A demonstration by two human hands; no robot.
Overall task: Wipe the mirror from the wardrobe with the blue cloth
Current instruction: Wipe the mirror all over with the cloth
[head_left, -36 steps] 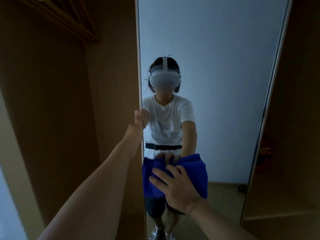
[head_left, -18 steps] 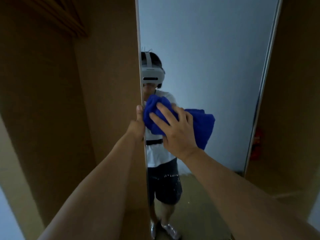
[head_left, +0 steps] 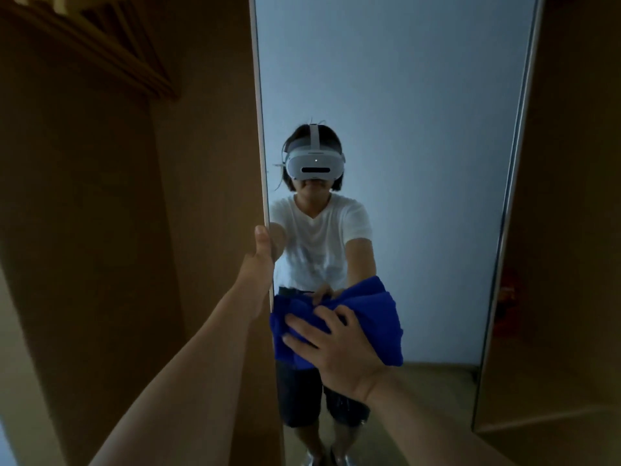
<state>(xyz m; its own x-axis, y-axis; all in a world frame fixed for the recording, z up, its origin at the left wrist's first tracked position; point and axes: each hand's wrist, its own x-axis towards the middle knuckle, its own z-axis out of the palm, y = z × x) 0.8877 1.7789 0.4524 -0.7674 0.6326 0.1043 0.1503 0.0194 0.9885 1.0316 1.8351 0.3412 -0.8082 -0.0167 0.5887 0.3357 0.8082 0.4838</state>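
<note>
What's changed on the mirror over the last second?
The right hand swept the bunched blue cloth up the mirror glass to head height, then back down low. The left hand keeps gripping the mirror's left edge.

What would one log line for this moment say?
step: wiping mirror | right hand: presses blue cloth on lower glass | left hand: grips mirror's left edge | status: ongoing
</note>
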